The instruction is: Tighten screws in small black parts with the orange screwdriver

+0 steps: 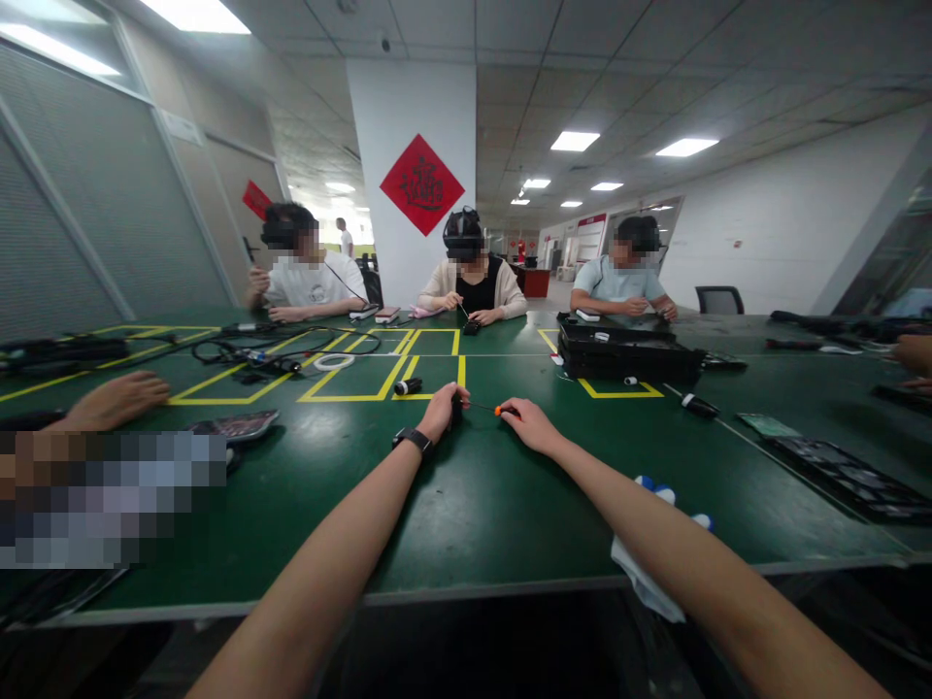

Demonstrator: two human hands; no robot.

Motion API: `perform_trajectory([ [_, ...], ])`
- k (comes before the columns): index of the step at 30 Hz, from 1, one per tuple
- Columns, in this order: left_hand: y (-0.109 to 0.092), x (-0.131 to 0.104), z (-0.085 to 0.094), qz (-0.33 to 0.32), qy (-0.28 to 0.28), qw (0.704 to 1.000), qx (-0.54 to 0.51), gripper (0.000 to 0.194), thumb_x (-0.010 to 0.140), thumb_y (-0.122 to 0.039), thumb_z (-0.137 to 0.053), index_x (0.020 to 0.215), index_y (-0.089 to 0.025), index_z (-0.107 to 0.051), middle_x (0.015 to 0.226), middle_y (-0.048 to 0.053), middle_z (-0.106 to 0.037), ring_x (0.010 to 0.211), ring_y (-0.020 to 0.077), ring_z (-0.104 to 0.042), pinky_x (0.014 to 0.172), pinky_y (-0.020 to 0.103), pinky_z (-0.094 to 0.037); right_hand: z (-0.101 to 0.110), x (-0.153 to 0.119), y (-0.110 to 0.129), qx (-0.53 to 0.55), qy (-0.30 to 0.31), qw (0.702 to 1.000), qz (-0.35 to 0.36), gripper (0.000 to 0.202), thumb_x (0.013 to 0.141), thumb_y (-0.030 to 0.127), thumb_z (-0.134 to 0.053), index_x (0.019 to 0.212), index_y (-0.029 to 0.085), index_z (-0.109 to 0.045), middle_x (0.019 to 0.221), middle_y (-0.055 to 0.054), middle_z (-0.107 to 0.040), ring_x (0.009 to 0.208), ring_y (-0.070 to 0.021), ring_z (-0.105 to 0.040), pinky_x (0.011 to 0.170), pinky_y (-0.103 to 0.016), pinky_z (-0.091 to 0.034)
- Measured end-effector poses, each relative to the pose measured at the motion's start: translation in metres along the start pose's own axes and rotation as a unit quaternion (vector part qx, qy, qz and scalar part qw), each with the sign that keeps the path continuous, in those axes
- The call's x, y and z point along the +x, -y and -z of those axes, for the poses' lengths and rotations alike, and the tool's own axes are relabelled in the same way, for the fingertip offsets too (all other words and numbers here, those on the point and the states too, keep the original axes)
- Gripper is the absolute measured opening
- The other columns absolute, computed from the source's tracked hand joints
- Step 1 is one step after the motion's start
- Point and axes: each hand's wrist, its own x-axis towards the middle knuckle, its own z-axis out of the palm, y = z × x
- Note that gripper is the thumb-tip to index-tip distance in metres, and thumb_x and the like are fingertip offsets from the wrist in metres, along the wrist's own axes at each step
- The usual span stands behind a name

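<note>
Over the middle of the green table (481,524), my left hand (437,416), with a dark watch on the wrist, is closed around a small black part (457,408). The fingers cover most of that part, so its kind does not show. My right hand (531,425) grips a screwdriver (502,411) with an orange and black handle. Its thin shaft points left at the black part; whether the tip touches it I cannot tell. Just beyond my left hand lies a short black cylinder (409,386) with a pale end.
Black cables (269,357) and a white ring (333,362) lie far left. A black open case (630,351) stands right of centre. Dark panels (851,476) lie right; blue-and-white pieces (664,494) sit beside my right forearm. A co-worker's hand (120,400) rests at left; three people sit opposite.
</note>
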Motion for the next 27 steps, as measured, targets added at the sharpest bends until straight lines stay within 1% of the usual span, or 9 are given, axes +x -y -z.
perform_trajectory([
  [3,0.0006,-0.0001,0.0005,-0.004,-0.002,1.000,0.002,0.043,0.078,-0.046,-0.029,0.079,-0.014,-0.057,0.069,0.005,-0.060,0.057,0.0116,-0.053,0.041,0.019,-0.032,0.0006,-0.0006,0.0015,0.002,-0.004,1.000,-0.001,0.019,0.080,0.025,-0.044,0.089,0.016,-0.059,0.089,-0.005,-0.058,0.084,-0.0144,-0.050,0.077,-0.027,-0.036],
  [9,-0.0005,-0.0010,0.0000,-0.025,0.012,1.000,0.009,0.043,0.078,-0.048,-0.030,0.079,-0.014,-0.056,0.070,0.005,-0.059,0.060,0.0115,-0.053,0.046,0.019,-0.035,0.0006,-0.0011,0.0017,0.009,-0.002,1.000,0.013,0.019,0.080,0.027,-0.046,0.090,0.017,-0.058,0.088,-0.004,-0.058,0.084,-0.0143,-0.049,0.076,-0.027,-0.036],
  [12,0.0001,-0.0012,0.0000,-0.038,0.017,0.999,0.033,0.041,0.075,-0.050,-0.037,0.078,-0.014,-0.055,0.070,0.004,-0.058,0.059,0.0105,-0.052,0.045,0.019,-0.034,-0.0005,0.0001,0.0003,0.004,-0.003,1.000,0.013,0.021,0.080,0.030,-0.045,0.090,0.017,-0.058,0.087,-0.004,-0.057,0.083,-0.0142,-0.049,0.076,-0.027,-0.036],
  [16,0.0018,-0.0014,0.0013,-0.042,0.013,0.994,0.102,0.036,0.068,-0.049,-0.050,0.080,-0.016,-0.055,0.068,0.001,-0.057,0.049,0.0080,-0.045,0.041,0.019,-0.030,-0.0015,0.0016,-0.0007,-0.016,-0.003,1.000,0.007,0.025,0.082,0.032,-0.041,0.081,0.015,-0.060,0.083,-0.006,-0.056,0.081,-0.0142,-0.048,0.076,-0.027,-0.035],
  [19,0.0021,-0.0018,0.0028,-0.067,0.010,0.990,0.123,0.032,0.065,-0.045,-0.055,0.080,-0.016,-0.055,0.069,0.001,-0.057,0.053,0.0083,-0.046,0.045,0.019,-0.033,-0.0019,0.0019,-0.0005,-0.013,-0.009,1.000,0.015,0.022,0.081,0.032,-0.044,0.081,0.015,-0.059,0.083,-0.005,-0.055,0.081,-0.0139,-0.047,0.074,-0.027,-0.035],
  [23,0.0015,-0.0022,0.0040,-0.078,0.019,0.989,0.127,0.032,0.066,-0.045,-0.055,0.080,-0.016,-0.055,0.070,0.000,-0.057,0.055,0.0087,-0.047,0.048,0.020,-0.035,-0.0032,0.0029,-0.0014,-0.003,-0.009,1.000,0.001,0.022,0.079,0.034,-0.047,0.082,0.016,-0.057,0.082,-0.004,-0.056,0.077,-0.0135,-0.048,0.070,-0.026,-0.036],
  [27,0.0022,-0.0014,0.0040,-0.090,0.018,0.989,0.120,0.031,0.065,-0.044,-0.056,0.079,-0.017,-0.055,0.070,0.000,-0.056,0.058,0.0090,-0.048,0.053,0.021,-0.037,-0.0043,0.0044,-0.0035,-0.006,-0.005,1.000,-0.007,0.023,0.078,0.035,-0.047,0.081,0.015,-0.058,0.081,-0.004,-0.056,0.077,-0.0136,-0.048,0.071,-0.026,-0.036],
])
